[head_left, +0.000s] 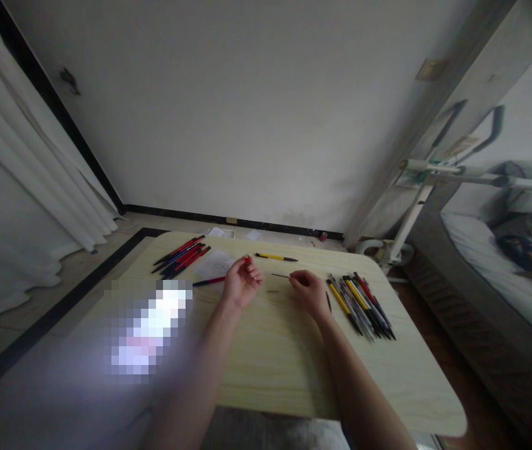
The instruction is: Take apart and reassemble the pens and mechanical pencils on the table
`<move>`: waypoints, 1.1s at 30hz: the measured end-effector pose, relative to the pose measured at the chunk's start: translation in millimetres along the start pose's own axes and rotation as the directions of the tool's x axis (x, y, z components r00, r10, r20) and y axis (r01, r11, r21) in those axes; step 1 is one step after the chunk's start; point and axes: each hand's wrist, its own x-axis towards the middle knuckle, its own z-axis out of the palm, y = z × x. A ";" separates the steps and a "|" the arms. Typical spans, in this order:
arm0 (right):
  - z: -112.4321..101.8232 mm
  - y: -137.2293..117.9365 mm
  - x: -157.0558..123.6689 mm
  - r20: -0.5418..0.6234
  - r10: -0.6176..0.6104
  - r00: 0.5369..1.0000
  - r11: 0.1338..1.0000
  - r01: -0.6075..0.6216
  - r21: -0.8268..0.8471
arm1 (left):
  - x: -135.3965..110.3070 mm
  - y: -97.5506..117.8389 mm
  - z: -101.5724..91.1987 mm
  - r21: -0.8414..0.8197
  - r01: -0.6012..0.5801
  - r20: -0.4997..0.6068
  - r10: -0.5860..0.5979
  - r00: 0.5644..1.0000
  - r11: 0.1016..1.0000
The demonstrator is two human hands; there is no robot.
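My left hand (242, 282) is over the middle of the table, palm partly up, its fingers curled around a small red piece (248, 259) at the fingertips. Next to its wrist side lies a red and black pen (210, 282); my hand hides where it ends. My right hand (307, 290) pinches a thin dark rod (281, 275), like a pen refill, which points left toward my other hand. Between the hands lies a small greyish piece (272, 291), too small to make out. Beyond them rests a yellow and black pen (276, 257).
Several red, blue and black pens (184, 257) lie at the table's left beside a white sheet (214, 264). On the right is a pile of yellow, clear and red pens (359, 306). A bright pixelated patch (150, 331) covers the left front. A white metal frame (409, 225) stands beyond the table (284, 375).
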 end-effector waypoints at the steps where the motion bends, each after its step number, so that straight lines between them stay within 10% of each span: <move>1: 0.0 0.7 0.7 -0.005 0.019 1.000 0.999 -0.019 0.028 | 0.0 -0.2 0.0 0.003 -0.001 -0.004 0.001 1.000 1.000; 33: -3.1 -8.8 2.5 -0.045 0.170 0.984 0.883 -0.132 0.451 | 2.1 -2.5 -0.1 0.095 0.002 -0.084 0.006 0.996 0.996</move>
